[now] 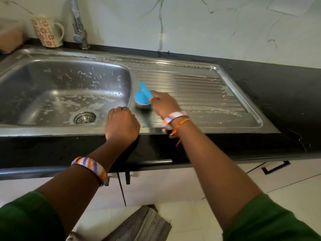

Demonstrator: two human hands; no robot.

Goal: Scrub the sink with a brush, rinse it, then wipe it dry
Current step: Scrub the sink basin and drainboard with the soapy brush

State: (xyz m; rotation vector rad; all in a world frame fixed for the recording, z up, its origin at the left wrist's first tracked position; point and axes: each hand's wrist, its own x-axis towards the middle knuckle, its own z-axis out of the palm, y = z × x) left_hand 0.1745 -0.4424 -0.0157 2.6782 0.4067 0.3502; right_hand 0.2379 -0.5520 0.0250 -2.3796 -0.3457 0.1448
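Her right hand grips a blue plastic scrubbing brush just right of the soapy stainless-steel sink basin, while her left hand, fingers curled, rests on its front rim.

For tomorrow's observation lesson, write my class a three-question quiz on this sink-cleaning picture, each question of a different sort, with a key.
1. True or false: the right hand holds the blue plastic scrubbing brush on the ribbed steel drainboard.
2. Where does the left hand rest? A) tap B) sink's front edge C) mug
3. Fill in: the white mug with red flowers stands left of the steel ____.

Key: 1 true; 2 B; 3 tap.
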